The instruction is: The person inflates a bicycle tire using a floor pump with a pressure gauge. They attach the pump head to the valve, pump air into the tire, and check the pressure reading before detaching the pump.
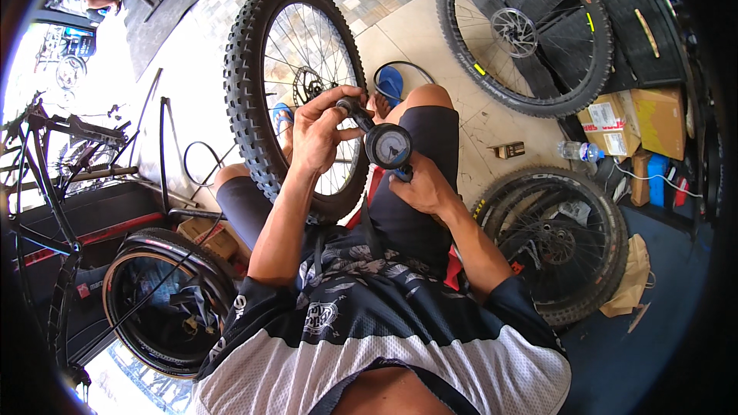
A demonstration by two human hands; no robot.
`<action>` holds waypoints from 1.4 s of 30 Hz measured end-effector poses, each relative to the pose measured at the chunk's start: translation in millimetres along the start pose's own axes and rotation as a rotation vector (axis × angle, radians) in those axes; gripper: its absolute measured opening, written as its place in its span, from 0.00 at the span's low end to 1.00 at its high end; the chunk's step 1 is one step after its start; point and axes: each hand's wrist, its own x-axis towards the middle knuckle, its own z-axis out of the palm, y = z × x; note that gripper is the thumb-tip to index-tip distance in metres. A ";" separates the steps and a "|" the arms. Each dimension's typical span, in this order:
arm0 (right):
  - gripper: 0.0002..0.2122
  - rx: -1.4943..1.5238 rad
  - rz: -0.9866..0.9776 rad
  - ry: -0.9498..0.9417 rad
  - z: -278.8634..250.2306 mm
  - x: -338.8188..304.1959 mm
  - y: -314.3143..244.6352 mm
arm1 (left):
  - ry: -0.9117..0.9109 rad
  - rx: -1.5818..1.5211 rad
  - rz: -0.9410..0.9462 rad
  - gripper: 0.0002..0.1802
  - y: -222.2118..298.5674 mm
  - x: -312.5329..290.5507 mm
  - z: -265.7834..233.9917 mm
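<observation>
Both my hands are on a black hand pump with a round dial gauge [389, 146], held in front of my lap. My left hand [317, 131] is closed round its upper end, thumb and fingers pinching the black fitting. Below the dial, my right hand [424, 187] wraps round the lower part. A bicycle wheel [250, 92] with a thick knobby tyre stands upright between my legs, slightly tilted, just left of the pump. Its disc rotor [307, 86] shows behind the spokes. My left forearm crosses in front of the tyre's lower right side.
Another wheel [452, 46] leans on a black cabinet at the far right. More tyres and wheels [607, 261] lie at right, near cardboard boxes [659, 123] and a plastic bottle [578, 151]. Bike frames [65, 242] and tyres [115, 300] stand at left. A person [96, 0] is at the far left.
</observation>
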 end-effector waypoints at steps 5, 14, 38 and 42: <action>0.20 -0.053 -0.020 0.002 -0.3 1.5 0.6 | 0.017 -0.050 -0.001 0.21 -3.1 1.7 -2.3; 0.20 0.021 0.096 -0.253 -9.9 8.5 -3.5 | -0.058 -0.227 -0.021 0.21 -8.8 -4.1 -24.8; 0.16 0.676 0.372 -0.345 9.1 83.5 9.5 | 0.626 1.777 0.398 0.38 108.0 7.3 -50.6; 0.18 0.661 0.394 -0.347 8.2 95.4 11.3 | 0.734 1.414 -0.077 0.42 114.2 24.4 -87.7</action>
